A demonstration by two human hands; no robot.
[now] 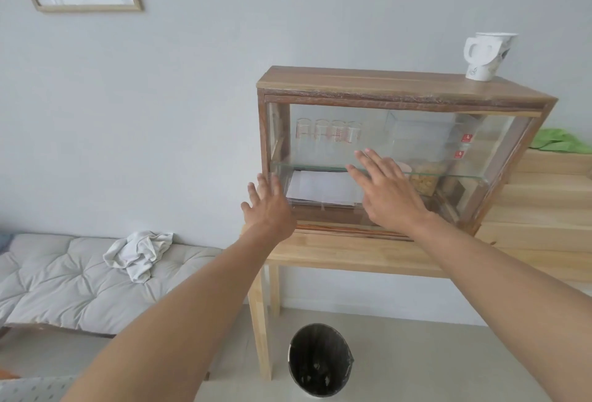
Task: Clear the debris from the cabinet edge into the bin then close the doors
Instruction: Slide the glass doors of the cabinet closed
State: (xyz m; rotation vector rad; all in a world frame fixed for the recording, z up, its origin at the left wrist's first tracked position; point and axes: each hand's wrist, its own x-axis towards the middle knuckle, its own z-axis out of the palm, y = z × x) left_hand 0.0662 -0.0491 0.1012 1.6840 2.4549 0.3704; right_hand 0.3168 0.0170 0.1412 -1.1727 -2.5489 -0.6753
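A wooden cabinet (400, 89) with glass sliding doors (416, 145) stands on a light wooden table (346, 254). My left hand (267, 206) is spread flat at the cabinet's lower left corner, fingers apart and holding nothing. My right hand (386, 190) lies flat with spread fingers against the glass at the middle of the front. On the floor below the table's left end stands a black bin (320, 360) with bits of debris at its bottom. I make out no debris on the cabinet's front edge.
Inside the cabinet are glasses (328, 135), white paper (320, 188) and a jar of snacks (423, 177). Paper cups (485, 55) stand on top. A cushioned bench (70, 280) with a crumpled white cloth (139, 252) is at the left. Green fabric (557, 142) lies on wooden steps at the right.
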